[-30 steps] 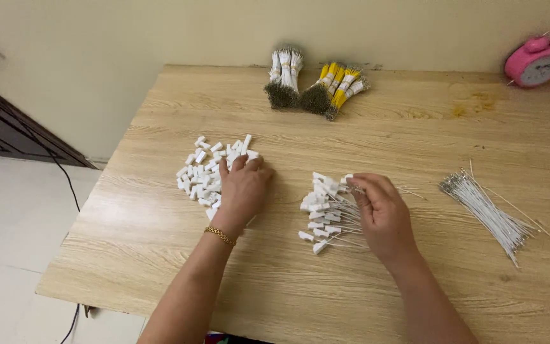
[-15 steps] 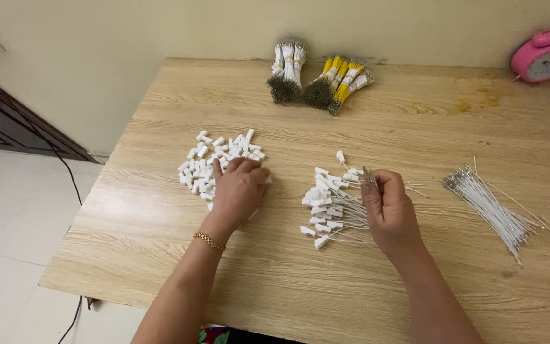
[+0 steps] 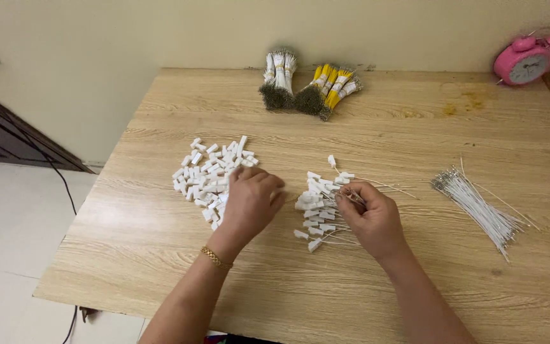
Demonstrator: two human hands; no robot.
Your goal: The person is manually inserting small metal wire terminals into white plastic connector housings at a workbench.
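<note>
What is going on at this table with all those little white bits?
A person sits at a wooden table. Their left hand rests on a heap of small white plastic pieces. Their right hand pinches thin wires over a pile of wires with white tips. Loose white wires lie to the right.

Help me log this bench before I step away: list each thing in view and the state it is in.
left hand: palm down on the loose white caps, fingers curled.
right hand: pinching thin wires.
loose white caps: scattered heap.
capped wires: piled, caps on.
bare wires: loose sheaf, lying flat.
white-banded bundles: tied.
yellow-banded bundles: tied.
pink alarm clock: upright.
wooden table: stained near the clock.
</note>
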